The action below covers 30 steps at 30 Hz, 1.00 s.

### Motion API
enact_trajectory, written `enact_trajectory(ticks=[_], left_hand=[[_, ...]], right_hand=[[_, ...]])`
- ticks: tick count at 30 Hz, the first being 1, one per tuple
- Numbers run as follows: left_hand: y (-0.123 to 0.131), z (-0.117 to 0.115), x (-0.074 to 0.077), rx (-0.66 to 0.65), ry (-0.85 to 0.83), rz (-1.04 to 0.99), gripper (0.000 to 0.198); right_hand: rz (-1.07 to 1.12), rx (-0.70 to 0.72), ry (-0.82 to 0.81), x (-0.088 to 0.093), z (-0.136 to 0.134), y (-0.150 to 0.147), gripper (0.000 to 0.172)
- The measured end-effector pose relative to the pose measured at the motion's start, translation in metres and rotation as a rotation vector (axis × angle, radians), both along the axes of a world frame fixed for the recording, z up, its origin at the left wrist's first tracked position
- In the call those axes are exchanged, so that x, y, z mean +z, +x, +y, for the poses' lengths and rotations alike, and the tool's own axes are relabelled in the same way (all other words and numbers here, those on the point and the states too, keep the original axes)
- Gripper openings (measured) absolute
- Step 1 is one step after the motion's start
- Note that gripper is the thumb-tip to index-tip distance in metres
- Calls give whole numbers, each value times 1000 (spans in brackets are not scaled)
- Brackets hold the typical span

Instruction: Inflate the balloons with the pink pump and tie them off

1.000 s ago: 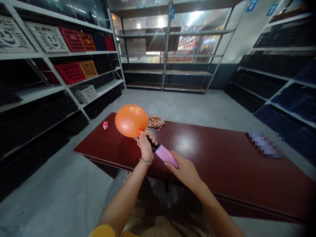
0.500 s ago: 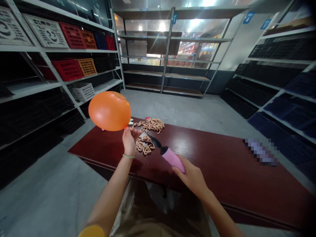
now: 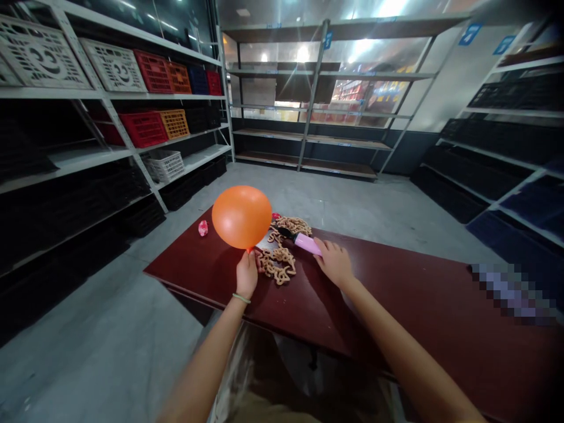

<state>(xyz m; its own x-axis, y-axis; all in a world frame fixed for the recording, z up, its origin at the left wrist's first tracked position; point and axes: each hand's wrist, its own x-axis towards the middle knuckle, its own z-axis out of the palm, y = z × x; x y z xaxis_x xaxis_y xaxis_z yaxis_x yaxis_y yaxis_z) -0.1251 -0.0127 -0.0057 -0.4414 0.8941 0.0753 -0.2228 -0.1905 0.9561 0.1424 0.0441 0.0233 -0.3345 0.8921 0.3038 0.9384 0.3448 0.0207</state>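
An inflated orange balloon stands upright above the left part of the table, its neck at the bottom. My left hand is closed on that neck, pinching it. A green band circles the wrist. In my right hand is a pink hand pump with a black end, held low over the table and pointing left and away from me. Its black tip is beside a heap of tan, knobbly cord. A nearer loop of the same cord lies just right of my left hand.
The dark red table carries a small pink-and-white crumpled item at left and a pixelated flat object at right. Shelves with crates stand left. A metal rack is behind, more shelving at right.
The pump has moved forward and down toward the cord heap, away from the balloon's neck. The balloon now stands more upright, and my left hand is lower. The view has shifted left.
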Motion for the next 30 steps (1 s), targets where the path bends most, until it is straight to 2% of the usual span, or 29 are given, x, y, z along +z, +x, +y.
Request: enact_trajectory(ticks=[4,8,13,25,28,30], left_hand=[[3,2,-4,-15,15,43,29],[1,6,-13,-24,-24,159,33],[-1,9,-17,-38,-26,232,37],[3,4,-8,-48,-104,333,35],[4,0,-6,-62,-118,372,36],[7,-4,-1,-99,-116,404,36]], right_hand=[[4,19,16,-16,5,-2,51],[-10,10,135,-30,7,1,52],[-19,2,186,-36,7,1,53],[30,46,150,-31,3,1,54],[34,66,173,-19,-4,2,58],[36,103,216,-4,-11,4,61]])
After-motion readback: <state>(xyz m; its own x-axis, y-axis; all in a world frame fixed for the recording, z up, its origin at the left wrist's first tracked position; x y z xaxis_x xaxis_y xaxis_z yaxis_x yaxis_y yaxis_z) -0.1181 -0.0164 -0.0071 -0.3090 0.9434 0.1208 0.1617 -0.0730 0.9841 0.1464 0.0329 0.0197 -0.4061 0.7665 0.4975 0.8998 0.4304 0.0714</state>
